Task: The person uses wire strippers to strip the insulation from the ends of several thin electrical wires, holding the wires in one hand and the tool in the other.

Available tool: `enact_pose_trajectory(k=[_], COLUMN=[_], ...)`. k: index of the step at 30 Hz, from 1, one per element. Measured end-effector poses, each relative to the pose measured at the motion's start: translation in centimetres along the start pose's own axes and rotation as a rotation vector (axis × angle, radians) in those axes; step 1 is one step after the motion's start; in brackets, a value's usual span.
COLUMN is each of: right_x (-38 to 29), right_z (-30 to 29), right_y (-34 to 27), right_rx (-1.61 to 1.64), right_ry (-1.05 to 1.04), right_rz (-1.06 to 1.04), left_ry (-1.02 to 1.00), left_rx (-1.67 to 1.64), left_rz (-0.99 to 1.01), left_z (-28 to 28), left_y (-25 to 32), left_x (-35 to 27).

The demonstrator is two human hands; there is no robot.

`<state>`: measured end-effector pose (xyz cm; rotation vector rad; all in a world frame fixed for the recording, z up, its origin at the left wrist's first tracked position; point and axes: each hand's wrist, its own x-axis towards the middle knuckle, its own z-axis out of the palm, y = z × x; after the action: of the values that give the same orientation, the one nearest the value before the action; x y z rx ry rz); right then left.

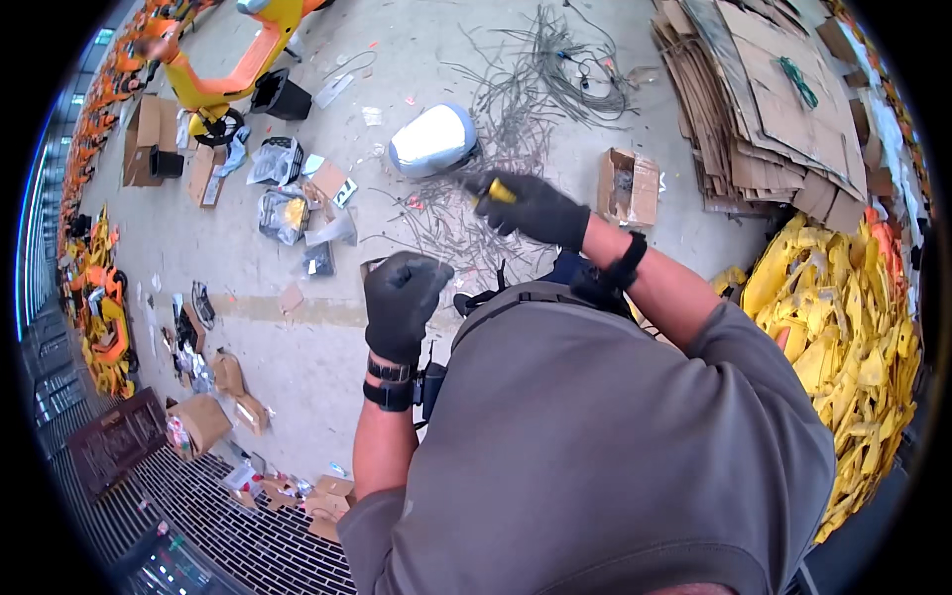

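Observation:
My right hand (528,208), in a black work glove, is closed around a yellow-handled tool (502,192), whose working end is blurred and cannot be made out. Below and to the left of it, my left hand (405,297) wears a matching dark glove, its fingers curled; whether anything lies inside them cannot be told. Beyond both hands a rounded white and pale-blue object (435,141) rests on the concrete floor. Cut lengths of grey cable (461,230) lie scattered beneath and around my right hand. A tangled coil of cable (595,93) is spread farther off.
Flattened cardboard (781,97) is stacked at upper right, above a heap of yellow plastic panels (848,357). An open cardboard box (643,190) stands nearer. To the left are a yellow-orange scooter (238,82), a black bin (282,97) and bagged parts (282,216).

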<state>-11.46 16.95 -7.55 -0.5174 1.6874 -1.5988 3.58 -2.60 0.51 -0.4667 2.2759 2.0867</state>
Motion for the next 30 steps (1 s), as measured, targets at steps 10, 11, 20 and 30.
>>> enact_pose_trajectory(k=[10, 11, 20, 30], right_x=[-1.0, -1.3, -2.5, -1.9], right_z=[-9.0, -8.0, -1.7, -1.1], right_y=[2.9, 2.8, -2.1, -1.2], right_rx=[-0.276, -0.288, -0.14, -0.044], right_ry=[0.132, 0.079, -0.273, -0.386], right_rz=[0.026, -0.027, 0.034, 0.06], left_ry=[0.147, 0.142, 0.139, 0.13], left_rx=[-0.14, -0.117, -0.167, -0.132], left_rz=[-0.118, -0.071, -0.103, -0.125], left_z=[-0.7, -0.7, -0.4, -0.3], left_y=[-0.3, -0.6, -0.7, -0.1], left_x=[0.6, 0.7, 1.2, 1.0])
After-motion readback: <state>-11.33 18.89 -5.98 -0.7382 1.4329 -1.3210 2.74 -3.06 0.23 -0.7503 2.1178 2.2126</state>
